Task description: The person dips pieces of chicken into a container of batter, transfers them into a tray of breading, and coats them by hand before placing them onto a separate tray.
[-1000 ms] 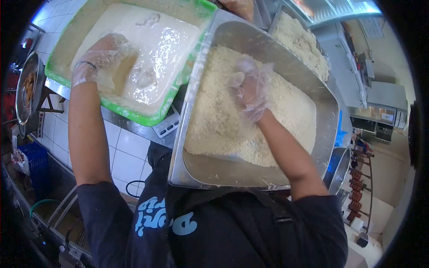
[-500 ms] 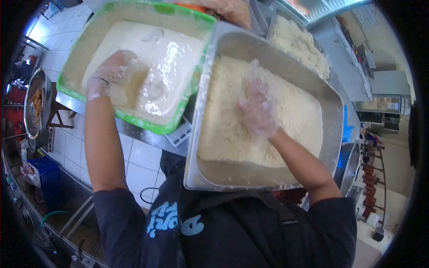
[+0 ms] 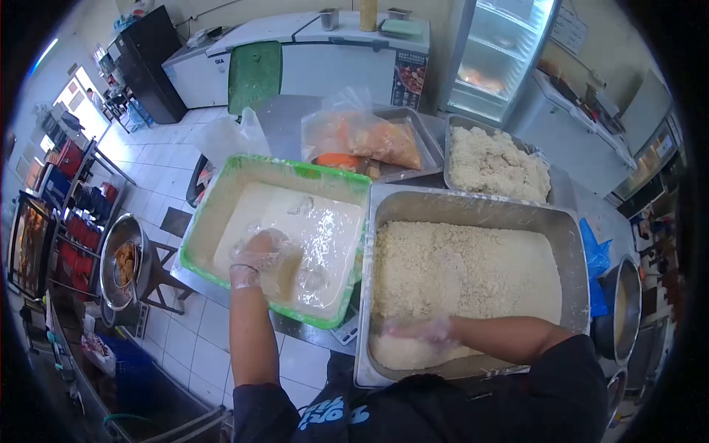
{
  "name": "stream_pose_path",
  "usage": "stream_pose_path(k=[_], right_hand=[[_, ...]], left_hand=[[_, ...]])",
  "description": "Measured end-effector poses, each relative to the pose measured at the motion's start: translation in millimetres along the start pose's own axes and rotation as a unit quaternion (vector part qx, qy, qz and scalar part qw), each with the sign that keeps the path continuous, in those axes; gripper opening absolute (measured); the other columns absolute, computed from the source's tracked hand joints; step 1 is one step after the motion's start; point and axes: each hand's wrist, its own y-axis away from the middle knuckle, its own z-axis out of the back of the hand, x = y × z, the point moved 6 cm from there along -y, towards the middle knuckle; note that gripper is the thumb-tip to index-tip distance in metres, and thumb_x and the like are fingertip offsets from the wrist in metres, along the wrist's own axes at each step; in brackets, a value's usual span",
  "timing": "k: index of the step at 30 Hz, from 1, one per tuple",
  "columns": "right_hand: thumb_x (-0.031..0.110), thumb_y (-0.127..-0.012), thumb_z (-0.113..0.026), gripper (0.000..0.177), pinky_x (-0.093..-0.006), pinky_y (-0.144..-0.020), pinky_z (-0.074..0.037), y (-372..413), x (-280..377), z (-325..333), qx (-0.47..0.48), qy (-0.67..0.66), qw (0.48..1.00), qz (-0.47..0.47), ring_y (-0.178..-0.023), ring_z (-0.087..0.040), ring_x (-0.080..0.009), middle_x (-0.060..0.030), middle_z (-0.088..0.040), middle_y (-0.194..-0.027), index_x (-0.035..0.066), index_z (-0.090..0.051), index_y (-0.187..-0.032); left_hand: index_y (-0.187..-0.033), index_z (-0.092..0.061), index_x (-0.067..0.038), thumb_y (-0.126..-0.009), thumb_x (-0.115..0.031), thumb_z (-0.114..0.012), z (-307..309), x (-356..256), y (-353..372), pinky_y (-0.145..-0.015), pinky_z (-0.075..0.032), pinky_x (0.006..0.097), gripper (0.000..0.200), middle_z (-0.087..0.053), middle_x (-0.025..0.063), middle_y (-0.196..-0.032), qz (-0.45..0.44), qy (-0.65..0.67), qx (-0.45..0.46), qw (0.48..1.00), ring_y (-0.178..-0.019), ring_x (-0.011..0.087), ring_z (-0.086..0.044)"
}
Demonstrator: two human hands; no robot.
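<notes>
In a green-rimmed tub (image 3: 193, 258) lies a milky white batter (image 3: 336, 229) with a few lumps breaking its surface. My left hand (image 3: 260, 251), in a clear plastic glove, reaches down into this batter; its fingers are hidden. To the right, a deep steel pan (image 3: 473, 201) holds pale, crumbly flour (image 3: 502, 273). My right hand (image 3: 421, 330), also gloved in clear plastic, lies low in the flour near the pan's front left corner. It is blurred, but its fingers look stretched out to the left, with nothing seen in them.
Behind stand a tray of clumped pale crumbs (image 3: 495, 159) and a metal tray with a plastic bag of raw-looking meat (image 3: 384, 144). A steel bowl of fried pieces (image 3: 122, 258) is at the left. A dark pot (image 3: 624, 303) and blue plastic (image 3: 594, 255) sit at the right.
The view has tilted up, bringing in more of the room. My right hand has moved from the middle of the flour towards the pan's front left. My left hand stays at the batter.
</notes>
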Motion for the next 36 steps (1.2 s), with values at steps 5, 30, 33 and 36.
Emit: stream_pose_path(k=[5, 30, 33, 36], right_hand=[[0.028, -0.077, -0.060, 0.045, -0.0341, -0.088, -0.037, 67, 19, 41, 0.005, -0.265, 0.959, -0.100, -0.101, -0.049, -0.0195, -0.0074, -0.052, -0.114, 0.010, -0.049, -0.117], [0.048, -0.078, -0.049, 0.058, -0.0339, -0.101, -0.024, 67, -27, 171, -0.186, 0.018, 0.942, -0.277, -0.121, -0.033, -0.0293, -0.0135, -0.040, -0.127, 0.012, -0.043, -0.124], [0.047, -0.077, -0.052, 0.060, -0.0343, -0.100, -0.026, 77, -31, 169, -0.128, -0.075, 0.944, -0.294, -0.119, -0.035, -0.0295, -0.0142, -0.043, -0.125, 0.012, -0.043, -0.124], [0.042, -0.072, -0.060, 0.059, -0.0358, -0.094, -0.034, 82, -2, 168, -0.190, 0.004, 0.958, -0.216, -0.112, -0.043, -0.0294, -0.0160, -0.049, -0.116, 0.009, -0.047, -0.120]], left_hand=[[-0.114, -0.048, -0.008, -0.081, -0.023, -0.045, -8, 9, 7, -0.093, -0.035, 0.0334, 0.037, -0.051, 0.0085, -0.115, -0.062, -0.137, -0.041, 0.988, -0.103, 0.0214, -0.050], [-0.103, -0.057, -0.006, -0.076, -0.028, -0.059, 14, -3, 6, -0.084, -0.040, 0.0315, 0.035, -0.056, 0.0107, -0.105, -0.017, 0.081, 0.017, 0.996, -0.095, 0.0215, -0.053], [-0.101, -0.058, -0.006, -0.076, -0.028, -0.060, 11, -2, 3, -0.084, -0.040, 0.0315, 0.034, -0.057, 0.0112, -0.105, -0.025, 0.095, 0.033, 0.995, -0.096, 0.0214, -0.053], [-0.100, -0.059, -0.005, -0.076, -0.027, -0.059, 15, -5, 5, -0.084, -0.040, 0.0311, 0.033, -0.058, 0.0114, -0.102, 0.039, 0.064, -0.009, 0.997, -0.096, 0.0217, -0.053]])
